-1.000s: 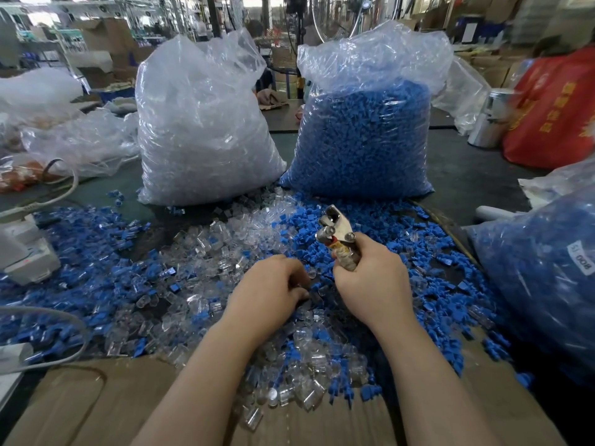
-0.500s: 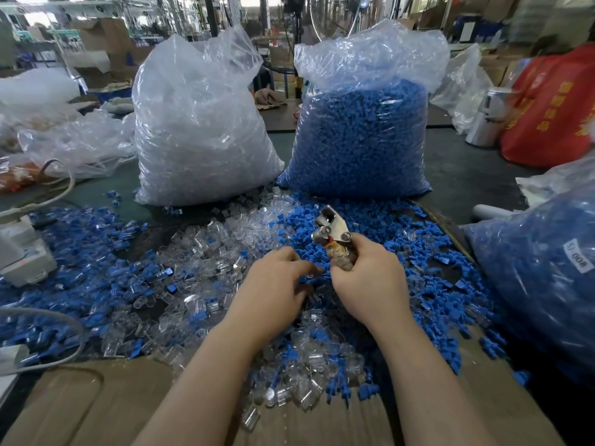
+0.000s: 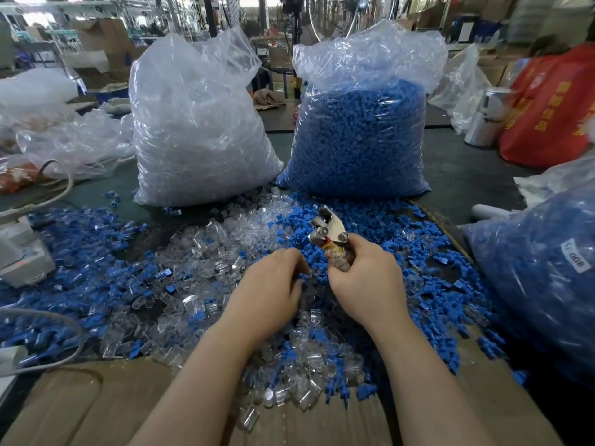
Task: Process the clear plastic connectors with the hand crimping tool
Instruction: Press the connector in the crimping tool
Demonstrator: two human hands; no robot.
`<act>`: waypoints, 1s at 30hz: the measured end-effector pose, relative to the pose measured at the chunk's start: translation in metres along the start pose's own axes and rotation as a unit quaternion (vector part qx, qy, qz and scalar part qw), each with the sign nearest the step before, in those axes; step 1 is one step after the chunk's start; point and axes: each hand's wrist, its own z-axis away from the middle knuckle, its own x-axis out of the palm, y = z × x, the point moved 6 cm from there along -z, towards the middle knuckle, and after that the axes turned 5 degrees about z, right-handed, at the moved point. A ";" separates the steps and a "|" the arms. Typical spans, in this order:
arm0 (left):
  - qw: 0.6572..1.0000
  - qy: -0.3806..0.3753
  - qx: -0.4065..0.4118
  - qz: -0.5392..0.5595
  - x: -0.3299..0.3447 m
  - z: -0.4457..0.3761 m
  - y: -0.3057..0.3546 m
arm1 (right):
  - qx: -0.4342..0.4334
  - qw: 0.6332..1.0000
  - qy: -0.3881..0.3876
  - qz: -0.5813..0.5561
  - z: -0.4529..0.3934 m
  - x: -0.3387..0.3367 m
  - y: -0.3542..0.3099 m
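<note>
Feeding the next connector to the crimper

Clear connectors point(image 3: 206, 252) are lying heaped mid-table; the right hand point(image 3: 367, 281) is gripping the crimping tool point(image 3: 328, 233) upright, while the left hand point(image 3: 273, 284) is curling onto the pile, its catch hidden; seat each piece squarely before squeezing.

Your right hand point(image 3: 367, 281) grips the metal hand crimping tool point(image 3: 330, 231), its head tilted up and away from you. Your left hand point(image 3: 270, 286), fingers curled, rests just beside it in the loose pile of clear plastic connectors point(image 3: 206, 252) and small blue plastic caps point(image 3: 402, 226) spread over the tabletop point(image 3: 457, 175).
</note>
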 end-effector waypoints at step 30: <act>0.982 -0.038 -0.185 0.021 -0.018 0.007 -0.033 | -0.023 0.976 -0.005 -0.214 0.000 -0.002 -0.011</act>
